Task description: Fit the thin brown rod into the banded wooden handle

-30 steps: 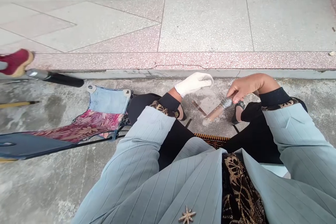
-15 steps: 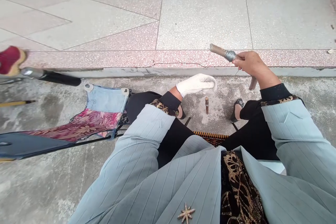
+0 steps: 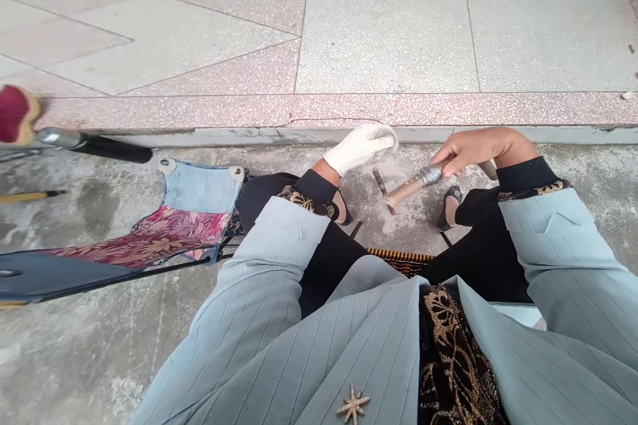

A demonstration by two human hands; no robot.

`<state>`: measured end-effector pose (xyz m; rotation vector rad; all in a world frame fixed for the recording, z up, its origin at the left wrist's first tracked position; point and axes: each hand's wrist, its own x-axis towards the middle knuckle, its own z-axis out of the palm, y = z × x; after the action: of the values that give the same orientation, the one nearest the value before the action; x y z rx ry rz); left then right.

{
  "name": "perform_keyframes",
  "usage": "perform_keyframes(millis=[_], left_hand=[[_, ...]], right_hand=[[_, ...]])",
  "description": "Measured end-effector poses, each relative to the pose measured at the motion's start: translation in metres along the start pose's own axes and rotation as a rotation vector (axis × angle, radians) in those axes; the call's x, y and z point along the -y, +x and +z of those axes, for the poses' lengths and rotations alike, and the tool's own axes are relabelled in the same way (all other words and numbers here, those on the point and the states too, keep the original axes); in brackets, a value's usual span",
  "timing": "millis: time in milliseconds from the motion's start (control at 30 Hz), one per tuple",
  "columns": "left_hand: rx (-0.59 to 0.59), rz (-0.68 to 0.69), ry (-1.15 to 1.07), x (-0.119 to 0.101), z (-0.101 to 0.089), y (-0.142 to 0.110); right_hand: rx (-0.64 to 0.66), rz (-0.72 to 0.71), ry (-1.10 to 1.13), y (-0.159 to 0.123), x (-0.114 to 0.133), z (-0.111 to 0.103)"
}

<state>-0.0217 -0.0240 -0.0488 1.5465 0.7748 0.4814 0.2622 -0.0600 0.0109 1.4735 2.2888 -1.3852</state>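
My right hand [image 3: 473,149] grips a brown wooden-looking stick [image 3: 406,191] with silvery wire [image 3: 429,176] wound round it beside my fingers. A brown end shows beyond the hand. The stick's tip points down to the left, over a short brown stick [image 3: 379,179] on the concrete; whether the two touch, I cannot tell. The short stick's middle is hidden behind that tip. In a white knitted glove, my left hand [image 3: 363,145] hovers above and left of the short stick, fingers curled. A pale rounded shape shows at its fingertips, and I cannot make out what it is.
A folding seat [image 3: 202,192] of denim and flowered cloth stands left. A black-handled tool [image 3: 94,143], a red-and-tan thing [image 3: 18,113] and a yellow stick [image 3: 30,197] are farther left. Ahead runs a raised tiled step [image 3: 379,109]. My shoe [image 3: 451,209] rests on the concrete.
My right hand has lowered and turned the wire-wound stick, its tip swinging down to the short stick. That short stick now lies more tilted. My gloved left hand has moved slightly left and up.
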Motion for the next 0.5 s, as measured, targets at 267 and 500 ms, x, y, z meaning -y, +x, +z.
perform_keyframes(millis=[267, 500], left_hand=[[0.202, 0.006, -0.011, 0.007, 0.015, 0.002], [0.256, 0.004, -0.039, -0.002, 0.015, -0.006]], right_hand=[[-0.841, 0.033, 0.565, 0.002, -0.003, -0.014], [-0.184, 0.335, -0.224, 0.026, -0.009, 0.005]])
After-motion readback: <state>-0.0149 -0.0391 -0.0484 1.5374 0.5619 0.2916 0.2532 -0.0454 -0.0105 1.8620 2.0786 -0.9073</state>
